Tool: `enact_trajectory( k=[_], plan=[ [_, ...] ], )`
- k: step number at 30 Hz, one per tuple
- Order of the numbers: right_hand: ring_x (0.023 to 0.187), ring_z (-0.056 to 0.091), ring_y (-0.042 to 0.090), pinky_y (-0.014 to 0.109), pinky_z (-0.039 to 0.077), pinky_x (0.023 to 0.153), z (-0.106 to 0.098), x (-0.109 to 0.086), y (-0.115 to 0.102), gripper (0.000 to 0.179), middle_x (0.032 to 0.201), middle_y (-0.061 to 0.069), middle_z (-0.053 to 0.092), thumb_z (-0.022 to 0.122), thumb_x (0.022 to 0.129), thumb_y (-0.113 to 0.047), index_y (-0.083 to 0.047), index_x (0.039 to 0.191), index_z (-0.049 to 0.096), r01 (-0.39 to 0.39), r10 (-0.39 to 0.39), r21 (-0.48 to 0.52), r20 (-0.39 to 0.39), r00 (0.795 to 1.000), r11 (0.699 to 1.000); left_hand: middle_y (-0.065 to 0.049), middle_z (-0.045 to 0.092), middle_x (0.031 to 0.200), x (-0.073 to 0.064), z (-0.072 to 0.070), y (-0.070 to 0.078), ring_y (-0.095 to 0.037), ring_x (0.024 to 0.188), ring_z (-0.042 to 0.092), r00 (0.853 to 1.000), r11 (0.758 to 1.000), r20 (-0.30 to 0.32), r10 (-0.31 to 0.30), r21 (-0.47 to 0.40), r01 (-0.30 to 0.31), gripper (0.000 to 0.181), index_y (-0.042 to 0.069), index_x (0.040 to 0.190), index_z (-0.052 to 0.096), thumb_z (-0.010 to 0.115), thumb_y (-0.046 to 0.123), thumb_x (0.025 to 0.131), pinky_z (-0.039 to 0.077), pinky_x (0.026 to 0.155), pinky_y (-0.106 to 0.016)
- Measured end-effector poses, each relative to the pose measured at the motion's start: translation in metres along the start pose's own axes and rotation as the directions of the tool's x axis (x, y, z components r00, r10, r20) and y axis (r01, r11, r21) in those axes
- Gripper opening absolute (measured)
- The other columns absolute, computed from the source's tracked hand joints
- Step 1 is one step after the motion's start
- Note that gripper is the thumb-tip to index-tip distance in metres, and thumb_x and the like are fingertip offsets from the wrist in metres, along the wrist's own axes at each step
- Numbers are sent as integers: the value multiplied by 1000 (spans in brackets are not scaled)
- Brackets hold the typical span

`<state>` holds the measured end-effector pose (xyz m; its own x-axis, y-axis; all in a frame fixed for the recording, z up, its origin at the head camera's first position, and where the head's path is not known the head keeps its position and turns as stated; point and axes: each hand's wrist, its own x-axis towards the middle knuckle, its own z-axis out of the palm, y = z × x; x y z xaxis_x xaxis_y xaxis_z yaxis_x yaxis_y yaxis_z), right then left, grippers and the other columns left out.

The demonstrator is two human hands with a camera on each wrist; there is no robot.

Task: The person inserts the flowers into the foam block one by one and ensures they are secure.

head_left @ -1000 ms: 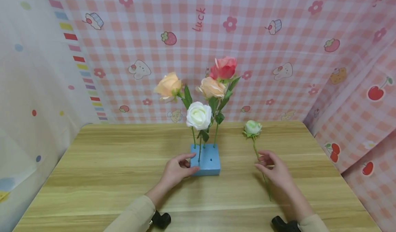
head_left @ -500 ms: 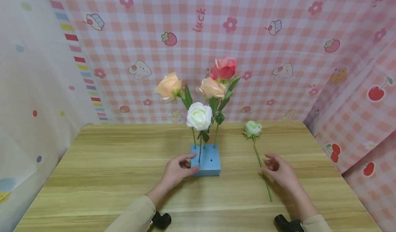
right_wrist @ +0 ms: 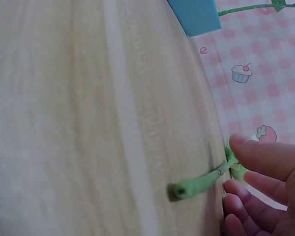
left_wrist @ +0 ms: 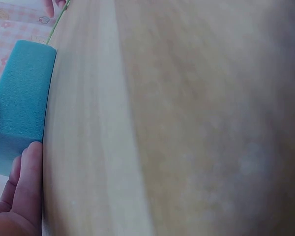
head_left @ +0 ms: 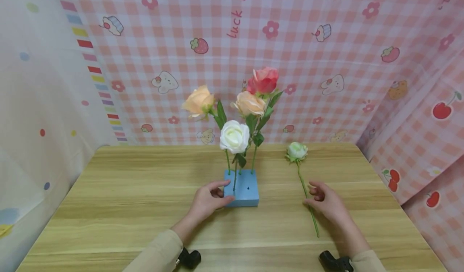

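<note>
My left hand (head_left: 206, 201) holds the left side of a blue foam block (head_left: 246, 197), thumb at the front and fingers around the side. Artificial roses stand in the block: a white rose (head_left: 234, 137) in front, a peach rose (head_left: 198, 101) leaning left, and another peach rose (head_left: 249, 104) below a pink-red one (head_left: 263, 80). To the right, a pale green flower (head_left: 297, 151) lies on the table. My right hand (head_left: 328, 201) is at its green stem (head_left: 302, 179); in the right wrist view, thumb and fingers are apart on either side of the stem (right_wrist: 199, 184).
The wooden table (head_left: 145, 183) carries the block and the loose flower. A pink checked cloth (head_left: 217, 22) hangs behind it and on the right, with a white dotted cloth (head_left: 43, 102) on the left. A small dark hole (head_left: 248, 188) shows in the block's top.
My right hand has shifted down along the flower's stem toward me, slightly to the right, then a little back left to it. The left hand stays on the block.
</note>
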<state>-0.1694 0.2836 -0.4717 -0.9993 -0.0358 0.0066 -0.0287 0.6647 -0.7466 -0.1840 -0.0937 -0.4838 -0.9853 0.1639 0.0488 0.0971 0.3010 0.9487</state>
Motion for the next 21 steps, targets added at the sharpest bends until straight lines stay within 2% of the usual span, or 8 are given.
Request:
enact_trajectory(
  k=[11,21],
  plan=[
    [86,53,21,26,44,70,4,0,-1,61,102,13,64,80,83,-9,11,133,51,-4,4,-11,3,1000,1000,-2,64,86,0,0,0,-17,80,60,1000,1000,1,-5,5,5,50,12,122,71,87,21,77,54,66,-27],
    [82,53,20,27,43,67,5,0,-4,65,98,11,62,82,82,-14,13,133,51,6,-6,-23,0,1000,1000,-2,64,86,0,1,0,-17,80,60,1000,1000,1,-11,13,11,50,12,123,71,88,22,77,54,66,-27]
  ],
)
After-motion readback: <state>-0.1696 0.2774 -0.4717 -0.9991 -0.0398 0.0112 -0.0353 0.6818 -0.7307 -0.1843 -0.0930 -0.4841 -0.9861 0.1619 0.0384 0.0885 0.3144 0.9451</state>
